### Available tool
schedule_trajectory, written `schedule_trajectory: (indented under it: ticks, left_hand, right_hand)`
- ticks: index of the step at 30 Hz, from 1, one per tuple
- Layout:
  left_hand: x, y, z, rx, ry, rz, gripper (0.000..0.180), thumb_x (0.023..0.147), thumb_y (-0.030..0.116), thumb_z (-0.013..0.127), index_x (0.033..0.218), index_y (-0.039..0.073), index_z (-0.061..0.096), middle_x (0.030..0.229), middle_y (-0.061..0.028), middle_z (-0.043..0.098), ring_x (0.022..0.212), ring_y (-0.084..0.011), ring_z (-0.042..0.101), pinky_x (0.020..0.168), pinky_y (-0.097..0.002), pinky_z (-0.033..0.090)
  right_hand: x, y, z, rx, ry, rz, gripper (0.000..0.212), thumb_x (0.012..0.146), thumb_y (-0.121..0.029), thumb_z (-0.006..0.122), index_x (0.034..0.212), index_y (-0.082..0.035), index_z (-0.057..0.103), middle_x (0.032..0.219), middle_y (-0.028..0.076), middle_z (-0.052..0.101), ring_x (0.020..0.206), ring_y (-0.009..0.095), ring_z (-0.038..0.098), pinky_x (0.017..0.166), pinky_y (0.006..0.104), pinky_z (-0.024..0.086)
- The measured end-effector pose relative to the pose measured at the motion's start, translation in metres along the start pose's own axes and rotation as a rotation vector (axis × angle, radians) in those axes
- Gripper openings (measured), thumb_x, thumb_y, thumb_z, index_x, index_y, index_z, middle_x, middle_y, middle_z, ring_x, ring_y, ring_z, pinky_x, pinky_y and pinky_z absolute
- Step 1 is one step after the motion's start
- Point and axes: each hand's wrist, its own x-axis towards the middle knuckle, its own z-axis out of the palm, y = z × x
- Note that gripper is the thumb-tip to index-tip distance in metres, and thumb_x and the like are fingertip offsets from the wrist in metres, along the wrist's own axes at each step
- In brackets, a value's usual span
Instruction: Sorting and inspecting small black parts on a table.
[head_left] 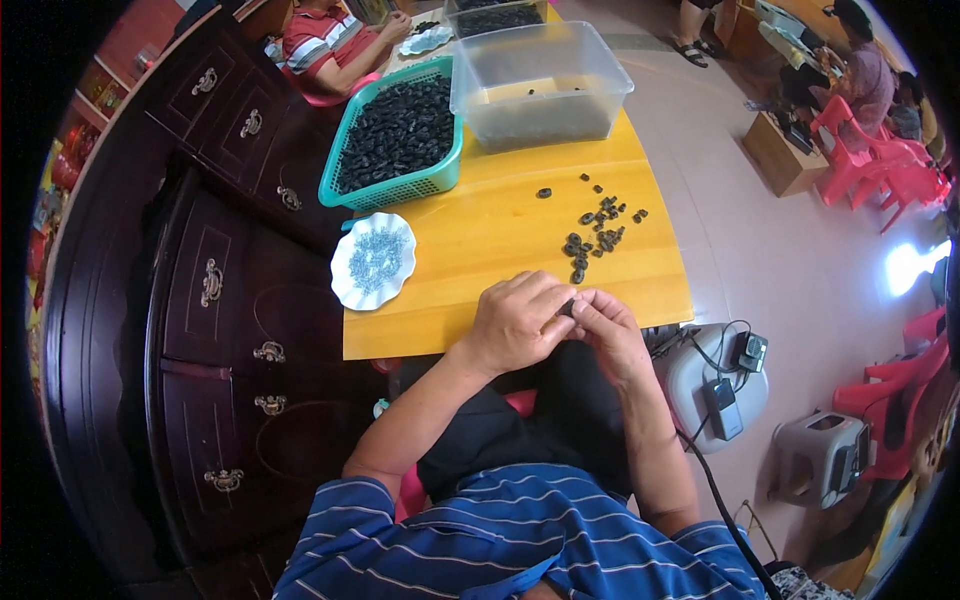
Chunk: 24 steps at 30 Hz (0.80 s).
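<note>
My left hand [516, 318] and my right hand [612, 336] meet over the near edge of the yellow table [480, 235]. Pinched between their fingertips is a small black part [568, 307], mostly covered by the fingers. Just beyond the hands lies a loose scatter of small black ring-like parts [606, 238], some touching each other. To the left, a white scalloped dish [344, 284] holds many tiny clear bluish pieces [377, 260], too small to make out singly.
A teal basket [450, 172] full of black parts stands at the far left, beside a clear plastic bin [540, 128] with a few bits inside. Dark wooden drawers [225, 290] flank the left side. A grey stool [690, 400] with cabled devices stands at right. Other people sit farther off.
</note>
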Motion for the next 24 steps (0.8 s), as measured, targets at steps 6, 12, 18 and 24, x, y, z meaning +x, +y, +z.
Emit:
schedule_trajectory:
  ticks: [6, 12, 18, 24]
  left_hand:
    - [-0.010, -0.014, -0.017, -0.355, -0.230, -0.254, 0.023, 0.080, 0.014, 0.078, 0.099, 0.005, 0.067, 0.078, -0.0069, 0.066, 0.069, -0.0185, 0.066, 0.062, -0.0304, 0.052]
    - [-0.027, -0.042, -0.039, -0.545, -0.610, -0.520, 0.009, 0.081, 0.005, 0.072, 0.089, 0.005, 0.067, 0.070, 0.0036, 0.062, 0.064, -0.0047, 0.056, 0.060, -0.0228, 0.047]
    - [0.004, -0.124, -0.101, -0.119, 0.056, -0.608, 0.023, 0.086, 0.006, 0.066, 0.109, 0.002, 0.066, 0.087, -0.0072, 0.072, 0.075, -0.0129, 0.067, 0.068, -0.0276, 0.053]
    - [0.018, -0.132, -0.105, -0.136, 0.244, -0.528, 0.037, 0.088, 0.006, 0.068, 0.125, 0.001, 0.063, 0.108, -0.0135, 0.071, 0.087, -0.0138, 0.068, 0.075, -0.0277, 0.056]
  right_hand:
    - [-0.002, 0.003, 0.003, -0.214, -0.068, -0.025, 0.015, 0.101, -0.017, 0.061, 0.102, -0.003, 0.064, 0.087, -0.002, 0.061, 0.077, 0.007, 0.054, 0.073, 0.0225, 0.046]
    - [-0.004, 0.002, 0.008, -0.261, -0.159, 0.070, 0.017, 0.101, -0.017, 0.062, 0.106, -0.001, 0.062, 0.091, 0.002, 0.065, 0.086, 0.011, 0.060, 0.080, 0.0264, 0.050]
    - [-0.003, -0.006, 0.001, -0.300, -0.047, -0.048, 0.017, 0.100, -0.014, 0.061, 0.111, -0.001, 0.062, 0.103, 0.005, 0.066, 0.099, 0.015, 0.063, 0.091, 0.0303, 0.052]
    - [-0.004, -0.008, 0.001, -0.280, -0.027, -0.059, 0.017, 0.099, -0.013, 0.063, 0.112, -0.002, 0.062, 0.104, 0.005, 0.066, 0.100, 0.014, 0.064, 0.091, 0.0302, 0.052]
